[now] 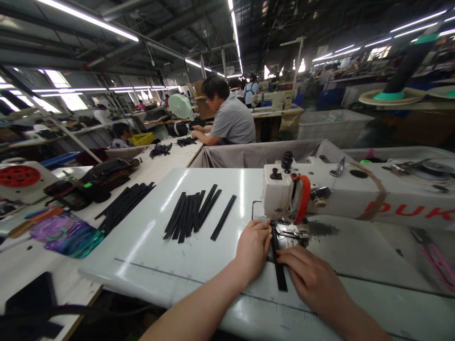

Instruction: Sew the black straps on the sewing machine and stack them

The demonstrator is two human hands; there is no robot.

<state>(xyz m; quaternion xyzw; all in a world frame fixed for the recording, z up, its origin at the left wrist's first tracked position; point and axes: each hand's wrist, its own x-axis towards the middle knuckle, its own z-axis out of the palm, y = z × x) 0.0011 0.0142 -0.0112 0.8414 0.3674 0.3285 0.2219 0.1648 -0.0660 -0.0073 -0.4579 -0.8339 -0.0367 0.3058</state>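
A narrow black strap (280,275) lies on the white sewing table (149,246), running under the presser foot of a white sewing machine (355,194). My left hand (254,248) rests beside the strap on its left, fingers curled against it at the foot. On the strap's right side lies my right hand (309,277), fingers flat and pressing its edge. A loose pile of several similar black strips (194,213) sits further left on the table.
A longer bundle of black strips (122,206), dark bags (103,180) and a coloured plastic pouch (67,234) lie at the left. A person in a grey shirt (231,121) works at the bench ahead. A grey cloth bin (256,154) stands behind the table.
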